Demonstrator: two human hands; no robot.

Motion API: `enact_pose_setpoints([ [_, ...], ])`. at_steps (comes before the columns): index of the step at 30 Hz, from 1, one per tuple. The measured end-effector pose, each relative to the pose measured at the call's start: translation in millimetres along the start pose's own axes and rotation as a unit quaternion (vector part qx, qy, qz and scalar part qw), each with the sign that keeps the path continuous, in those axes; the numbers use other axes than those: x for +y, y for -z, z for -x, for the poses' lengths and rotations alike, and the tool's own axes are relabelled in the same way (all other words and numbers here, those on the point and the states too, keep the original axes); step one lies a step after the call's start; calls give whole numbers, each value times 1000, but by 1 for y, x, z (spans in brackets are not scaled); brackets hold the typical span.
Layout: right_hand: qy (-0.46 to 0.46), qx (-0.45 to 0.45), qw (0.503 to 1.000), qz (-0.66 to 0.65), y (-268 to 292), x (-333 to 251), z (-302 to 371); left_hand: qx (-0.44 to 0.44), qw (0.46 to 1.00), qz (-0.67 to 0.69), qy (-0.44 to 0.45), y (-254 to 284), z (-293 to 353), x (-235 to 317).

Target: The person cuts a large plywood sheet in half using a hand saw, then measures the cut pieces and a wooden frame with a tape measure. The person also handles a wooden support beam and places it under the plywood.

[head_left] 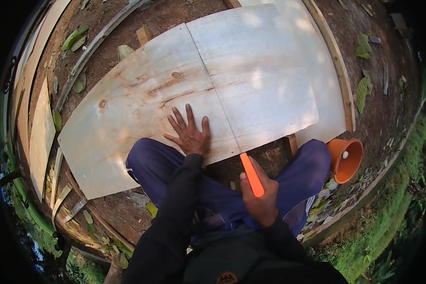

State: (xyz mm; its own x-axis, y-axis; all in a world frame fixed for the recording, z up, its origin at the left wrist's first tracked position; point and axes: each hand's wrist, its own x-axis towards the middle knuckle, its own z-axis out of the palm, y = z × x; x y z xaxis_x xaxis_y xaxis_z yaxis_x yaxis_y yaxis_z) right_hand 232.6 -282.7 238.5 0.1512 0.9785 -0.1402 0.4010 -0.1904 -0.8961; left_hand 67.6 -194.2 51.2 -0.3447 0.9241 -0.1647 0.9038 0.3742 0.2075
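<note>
A large pale plywood sheet (142, 90) lies in front of me, with a thin dark line running across it from its far edge to its near edge. I cannot tell how much of that line is cut. My left hand (192, 137) rests flat on the sheet left of the line, fingers spread. My right hand (261, 199) is wrapped round the orange handle of a handsaw (252, 175). The handle's front end is at the sheet's near edge, where the line ends. The saw's blade is seen edge-on and barely shows.
Another pale sheet (324, 85) lies partly under the first, beside a long timber (333, 61) at right. An orange bucket (337, 163) lies tipped by my right knee. Timber strips (97, 47) and a narrow board (41, 137) are at left. Leaves are scattered over the soil.
</note>
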Motion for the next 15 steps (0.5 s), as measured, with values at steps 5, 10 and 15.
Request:
enact_pose_setpoints([
  [5, -105, -31, 994, -27, -23, -7, -62, -13, 1000, -2, 3, 1, 1, 0],
  [10, 19, 32, 999, -12, 2, 6, 1, -3, 1000, -11, -2, -1, 2, 1],
  [15, -63, -30, 997, -12, -24, -3, -63, -9, 1000, 0, 0, -1, -1, 0],
])
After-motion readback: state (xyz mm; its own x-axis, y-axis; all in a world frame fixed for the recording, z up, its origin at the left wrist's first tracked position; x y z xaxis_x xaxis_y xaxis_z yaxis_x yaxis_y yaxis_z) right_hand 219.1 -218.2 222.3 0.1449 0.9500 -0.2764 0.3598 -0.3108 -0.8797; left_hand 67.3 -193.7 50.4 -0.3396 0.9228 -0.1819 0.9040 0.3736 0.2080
